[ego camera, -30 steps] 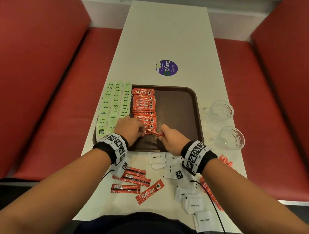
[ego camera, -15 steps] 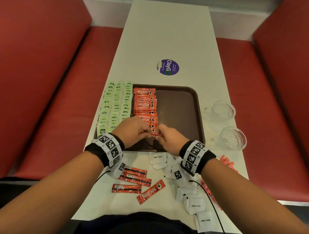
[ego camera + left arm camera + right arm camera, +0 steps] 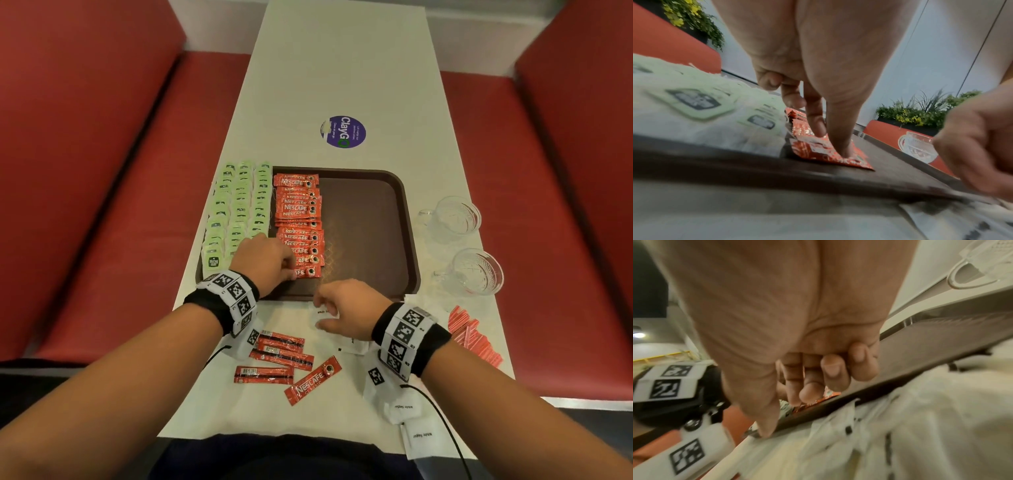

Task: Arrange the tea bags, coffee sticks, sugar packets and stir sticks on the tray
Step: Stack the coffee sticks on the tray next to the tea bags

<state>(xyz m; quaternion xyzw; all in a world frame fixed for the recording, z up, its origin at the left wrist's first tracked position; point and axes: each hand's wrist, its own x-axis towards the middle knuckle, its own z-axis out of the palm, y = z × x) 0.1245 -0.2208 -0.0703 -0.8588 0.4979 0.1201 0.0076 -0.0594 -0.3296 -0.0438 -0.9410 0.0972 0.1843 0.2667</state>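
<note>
Brown plastic tray [image 3: 376,240] lies on the white bench [image 3: 342,68], its left part covered by pale green tea bags [image 3: 236,212] in rows and, just right of them, an overlapping column of red coffee sticks [image 3: 301,222]. The tray's left rim is hidden under the tea bags.

The left hand [image 3: 263,262] rests on the nearest stick [image 3: 310,271] of the column; in the left wrist view its thumb and a finger press down on that stick [image 3: 830,152], so its grip is fingertips held flat to the foil. The stick's left end is hidden under the hand.

The right hand [image 3: 346,310] hovers at the tray's near edge over white sugar packets [image 3: 342,346]. Its fingers [image 3: 830,369] are curled in toward the palm; the blurred wrist view does not show whether they hold anything.

Four more coffee sticks [image 3: 284,363] lie loose on the bench near the person, more sugar packets [image 3: 414,435] trail toward the bench's near edge, partly hidden by the right forearm. Red-striped stir sticks [image 3: 472,337] lie at the right edge. Two glass cups [image 3: 466,246] stand right of the tray.
</note>
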